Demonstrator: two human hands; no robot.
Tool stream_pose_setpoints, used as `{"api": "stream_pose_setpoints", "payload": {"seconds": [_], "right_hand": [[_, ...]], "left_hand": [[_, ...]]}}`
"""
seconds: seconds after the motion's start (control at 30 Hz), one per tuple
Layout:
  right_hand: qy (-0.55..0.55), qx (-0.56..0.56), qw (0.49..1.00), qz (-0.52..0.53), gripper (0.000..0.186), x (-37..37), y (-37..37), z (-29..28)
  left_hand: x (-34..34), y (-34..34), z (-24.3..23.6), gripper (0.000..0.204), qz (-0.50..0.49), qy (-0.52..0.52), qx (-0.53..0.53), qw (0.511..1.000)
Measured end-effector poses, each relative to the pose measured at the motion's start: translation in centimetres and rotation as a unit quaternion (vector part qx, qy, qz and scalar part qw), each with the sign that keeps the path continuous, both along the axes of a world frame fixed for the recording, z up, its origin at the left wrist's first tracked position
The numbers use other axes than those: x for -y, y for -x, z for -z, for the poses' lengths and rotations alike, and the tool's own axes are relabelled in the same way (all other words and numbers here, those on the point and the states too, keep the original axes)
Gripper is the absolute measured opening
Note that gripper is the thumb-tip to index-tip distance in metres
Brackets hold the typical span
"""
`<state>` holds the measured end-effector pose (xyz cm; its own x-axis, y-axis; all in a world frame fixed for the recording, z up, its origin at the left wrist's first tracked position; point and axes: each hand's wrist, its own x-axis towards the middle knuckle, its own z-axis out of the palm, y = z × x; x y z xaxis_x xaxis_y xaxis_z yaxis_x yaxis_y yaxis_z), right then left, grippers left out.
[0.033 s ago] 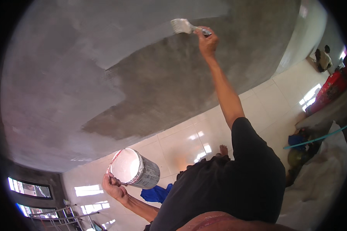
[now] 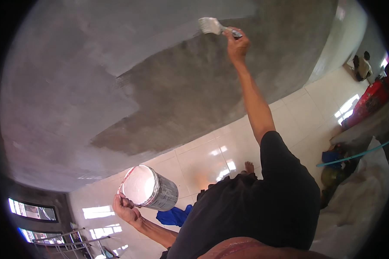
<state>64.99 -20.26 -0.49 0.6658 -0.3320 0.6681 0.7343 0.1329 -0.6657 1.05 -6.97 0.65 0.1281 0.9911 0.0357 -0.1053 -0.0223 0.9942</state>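
With its bristles against the grey wall (image 2: 173,77), a paintbrush (image 2: 211,26) coated in white extends leftward from my right hand (image 2: 237,44). The fingers of that hand are closed round its handle. The brush sits by the border between a paler coated area and a darker bare patch. Low on the left, my left hand (image 2: 126,208) is closed on the reddish handle of a paint bucket (image 2: 166,192). The bucket tilts in the air, its mouth turned toward the wall, with white paint inside.
Glossy pale tiles (image 2: 203,155) cover the floor below the wall. A blue cloth (image 2: 175,216) lies beneath the bucket. A metal ladder (image 2: 75,241) is at lower left; a pale sheet (image 2: 354,198), a thin turquoise hose (image 2: 354,154) and a red bundle (image 2: 369,103) lie at right.
My right hand and the paintbrush have shifted slightly right and up along the wall. The bucket and left hand have drifted a touch left.
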Motion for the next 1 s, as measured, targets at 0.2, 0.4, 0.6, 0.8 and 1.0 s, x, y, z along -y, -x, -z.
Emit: {"api": "stream_pose_setpoints", "payload": {"seconds": [0.2, 0.4, 0.6, 0.8, 1.0], "right_hand": [[0.059, -0.011, 0.973, 0.221, 0.018, 3.8, -1.0, -1.8], [0.141, 0.074, 0.973, 0.164, 0.021, -7.6, 4.5, -1.8], [0.134, 0.143, 0.980, -0.021, 0.020, -12.2, 13.8, -3.1], [0.096, 0.079, 0.979, -0.161, 0.016, -8.0, 10.0, -3.8], [0.018, 0.027, 0.997, -0.075, 0.015, 1.3, -1.2, -1.2]], "left_hand": [[0.9, -2.4, -0.9, 0.026, -0.068, 0.002, 0.033, 0.997], [0.3, -1.4, -0.8, 0.026, -0.022, 0.000, 0.017, 1.000], [0.9, -2.2, -1.1, 0.026, -0.011, -0.008, 0.003, 1.000], [1.5, -2.8, -1.4, 0.026, -0.062, -0.015, 0.024, 0.998], [0.5, -1.1, -0.2, 0.024, -0.032, 0.003, 0.009, 0.999]]}}
